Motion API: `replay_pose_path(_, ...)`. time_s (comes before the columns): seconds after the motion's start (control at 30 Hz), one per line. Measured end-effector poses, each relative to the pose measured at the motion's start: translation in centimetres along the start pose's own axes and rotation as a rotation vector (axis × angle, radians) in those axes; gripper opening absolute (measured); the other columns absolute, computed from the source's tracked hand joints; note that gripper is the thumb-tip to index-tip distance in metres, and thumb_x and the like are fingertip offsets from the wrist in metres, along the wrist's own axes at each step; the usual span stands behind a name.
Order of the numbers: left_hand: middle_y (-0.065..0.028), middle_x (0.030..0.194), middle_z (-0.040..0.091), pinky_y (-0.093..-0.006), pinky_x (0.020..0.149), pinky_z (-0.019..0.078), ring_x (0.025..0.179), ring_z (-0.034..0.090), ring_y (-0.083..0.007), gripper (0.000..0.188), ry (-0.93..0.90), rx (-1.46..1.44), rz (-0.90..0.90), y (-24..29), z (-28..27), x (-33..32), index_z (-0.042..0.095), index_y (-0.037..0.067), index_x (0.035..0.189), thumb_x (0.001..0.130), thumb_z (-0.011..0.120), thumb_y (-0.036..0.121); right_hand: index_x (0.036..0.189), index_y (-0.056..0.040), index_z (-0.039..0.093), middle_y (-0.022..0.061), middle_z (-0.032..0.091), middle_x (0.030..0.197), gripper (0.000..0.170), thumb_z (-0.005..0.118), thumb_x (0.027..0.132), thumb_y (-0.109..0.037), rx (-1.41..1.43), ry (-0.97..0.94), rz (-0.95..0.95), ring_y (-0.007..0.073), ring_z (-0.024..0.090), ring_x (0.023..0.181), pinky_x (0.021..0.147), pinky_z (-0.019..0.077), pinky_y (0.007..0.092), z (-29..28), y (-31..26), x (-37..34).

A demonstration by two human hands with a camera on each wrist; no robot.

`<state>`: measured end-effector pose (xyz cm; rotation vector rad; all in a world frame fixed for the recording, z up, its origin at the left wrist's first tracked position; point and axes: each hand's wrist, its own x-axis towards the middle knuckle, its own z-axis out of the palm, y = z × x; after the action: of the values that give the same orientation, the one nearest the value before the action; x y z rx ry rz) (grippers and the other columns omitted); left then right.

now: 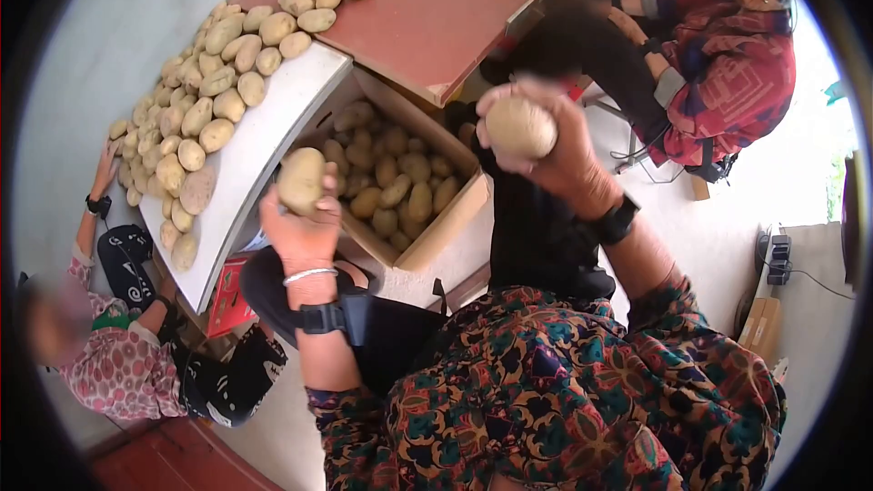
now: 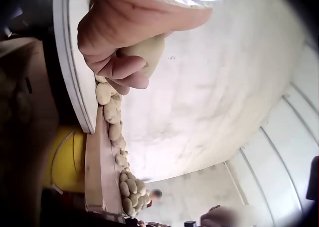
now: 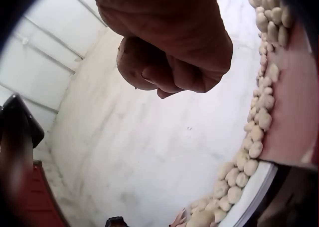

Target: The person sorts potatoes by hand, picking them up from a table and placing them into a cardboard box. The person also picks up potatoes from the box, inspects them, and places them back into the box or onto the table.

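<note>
In the head view my left hand (image 1: pixel 302 235) grips a yellowish potato (image 1: pixel 301 180) over the near left edge of a cardboard box (image 1: pixel 414 259). The left wrist view has its fingers (image 2: pixel 127 70) curled round that potato (image 2: pixel 149 52). Farther right and a little higher, my right hand (image 1: pixel 573 150) holds a larger round potato (image 1: pixel 521 127), its fingers wrapped about the sides. From the right wrist the same potato (image 3: pixel 134 62) shows partly behind the curled fingers. Many potatoes (image 1: pixel 396 177) lie inside the box between and beyond the hands.
A long heap of potatoes (image 1: pixel 214 82) covers much of the white table (image 1: pixel 273 105). The red-brown table (image 1: pixel 409 27) bears more. One person (image 1: pixel 127 336) sits at the left, another (image 1: pixel 727 73) at the upper right. A yellow bucket (image 2: pixel 67 157) stands below the tables.
</note>
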<state>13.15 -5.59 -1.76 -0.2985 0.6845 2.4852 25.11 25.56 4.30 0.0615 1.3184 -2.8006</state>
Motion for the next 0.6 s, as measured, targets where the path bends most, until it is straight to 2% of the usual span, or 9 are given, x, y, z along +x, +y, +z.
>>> replay_pose_path(0.03, -0.0256, 0.128, 0.051, -0.0269, 0.062, 0.0505, 0.093, 0.060, -0.0305, 0.054, -0.031, -0.080, -0.053, -1.2, -1.1, -0.2, 0.046, 0.000, 0.134, 0.090, 0.045, 0.031, 0.101, 0.0009, 0.061, 0.0137, 0.064, 0.078, 0.049, 0.044, 0.097, -0.045, 0.054, 0.083, 0.075, 0.0168, 0.061, 0.066, 0.040, 0.0367, 0.0228, -0.2, 1.6, -0.6)
replay_pose_path(0.17, -0.0191, 0.123, 0.056, -0.0272, 0.061, 0.0497, 0.096, 0.061, -0.0316, 0.052, 0.337, 0.004, -0.012, -5.1, -2.9, -0.5, 0.051, 0.000, 0.128, 0.085, 0.048, 0.029, 0.098, -0.0053, 0.062, 0.0080, 0.064, 0.080, 0.041, 0.045, 0.097, -0.043, 0.029, 0.225, 0.244, 0.0146, 0.061, 0.066, 0.042, 0.0388, 0.0234, -0.2, 6.0, -2.8)
replay_pose_path(0.2, -0.0191, 0.123, 0.056, -0.0272, 0.061, 0.0497, 0.096, 0.061, -0.0316, 0.052, 0.337, 0.009, -0.007, -5.3, -3.0, -0.4, 0.051, 0.000, 0.128, 0.085, 0.048, 0.029, 0.098, -0.0022, 0.061, 0.0115, 0.063, 0.082, 0.044, 0.045, 0.098, -0.043, 0.069, 0.353, 0.293, 0.0140, 0.057, 0.058, 0.039, 0.0355, 0.0228, 0.4, 7.2, -2.5)
replay_pose_path(0.3, -0.0164, 0.118, 0.058, -0.0270, 0.059, 0.0483, 0.097, 0.061, -0.0321, 0.048, 0.415, -0.024, 0.036, -5.5, -3.8, 0.2, 0.054, 0.001, 0.124, 0.085, 0.048, 0.028, 0.115, -0.0032, 0.056, 0.0097, 0.065, 0.103, 0.042, 0.045, 0.100, -0.041, 0.024, 0.556, 0.332, 0.0168, 0.063, 0.079, 0.054, 0.0478, 0.0270, 2.1, 8.0, -0.3)
replay_pose_path(0.33, -0.0154, 0.118, 0.058, -0.0270, 0.060, 0.0480, 0.097, 0.062, -0.0322, 0.047, 0.411, -0.018, 0.035, -5.3, -4.4, 0.5, 0.054, 0.002, 0.123, 0.085, 0.049, 0.029, 0.115, -0.0032, 0.056, 0.0097, 0.065, 0.103, 0.042, 0.045, 0.100, -0.041, 0.026, 0.554, 0.330, 0.0168, 0.063, 0.079, 0.054, 0.0478, 0.0270, 2.3, 7.9, 0.6)
replay_pose_path(0.4, -0.0145, 0.117, 0.058, -0.0270, 0.061, 0.0476, 0.098, 0.062, -0.0322, 0.046, 0.420, -0.013, 0.042, -5.2, -4.5, 0.4, 0.055, 0.003, 0.122, 0.085, 0.049, 0.029, 0.126, -0.0028, 0.052, 0.0116, 0.063, 0.116, 0.048, 0.044, 0.100, -0.043, 0.075, 0.246, 0.241, 0.0220, 0.065, 0.094, 0.068, 0.0520, 0.0298, 2.3, 7.6, 2.7)
replay_pose_path(0.43, -0.0118, 0.115, 0.059, -0.0283, 0.062, 0.0475, 0.096, 0.061, -0.0329, 0.045, 0.433, -0.011, 0.064, -5.4, -4.2, 0.4, 0.056, 0.004, 0.120, 0.085, 0.051, 0.032, 0.132, -0.0008, 0.049, 0.0131, 0.059, 0.123, 0.053, 0.044, 0.100, -0.044, 0.035, 0.206, 0.254, 0.0268, 0.064, 0.103, 0.076, 0.0523, 0.0324, 2.0, 7.7, 3.8)
replay_pose_path(0.5, -0.0085, 0.112, 0.061, -0.0305, 0.067, 0.0472, 0.092, 0.062, -0.0332, 0.042, 0.413, 0.008, 0.099, -5.5, -4.4, 0.4, 0.057, 0.007, 0.117, 0.085, 0.053, 0.034, 0.129, 0.0011, 0.049, 0.0137, 0.060, 0.123, 0.055, 0.044, 0.100, -0.045, -0.018, 0.377, 0.380, 0.0279, 0.064, 0.104, 0.078, 0.0520, 0.0342, 2.7, 7.7, 4.7)
replay_pose_path(0.6, -0.0088, 0.109, 0.062, -0.0311, 0.067, 0.0474, 0.091, 0.063, -0.0334, 0.044, 0.361, 0.067, 0.101, -5.6, -3.8, 0.2, 0.056, 0.006, 0.117, 0.086, 0.052, 0.036, 0.127, 0.0029, 0.049, 0.0160, 0.059, 0.123, 0.057, 0.045, 0.099, -0.046, -0.001, 0.219, 0.520, 0.0291, 0.063, 0.104, 0.081, 0.0522, 0.0356, 0.0, 10.1, 4.5)
